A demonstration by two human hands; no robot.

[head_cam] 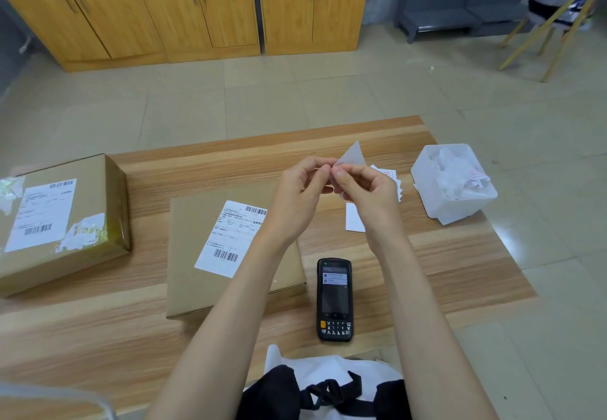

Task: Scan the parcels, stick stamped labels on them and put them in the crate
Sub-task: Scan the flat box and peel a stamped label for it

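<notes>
A flat cardboard parcel (197, 275) with a white shipping label (230, 239) lies in the middle of the wooden table (427, 271). Above its far right corner my left hand (300, 196) and my right hand (368, 193) pinch a small white label (353, 155) between their fingertips, its corner sticking up. A black handheld scanner (334, 299) lies face up to the right of the parcel, screen lit. A bigger cardboard box (62, 222) with its own shipping label stands at the table's left end. More white labels (392, 178) lie on the table behind my right hand.
A white plastic bin (453, 186) full of crumpled paper sits at the table's right edge. Wooden cabinets (164, 8) line the far wall across a tiled floor. A yellow wooden frame (555, 31) stands at the back right. A grey rim (65, 396) shows at the bottom left.
</notes>
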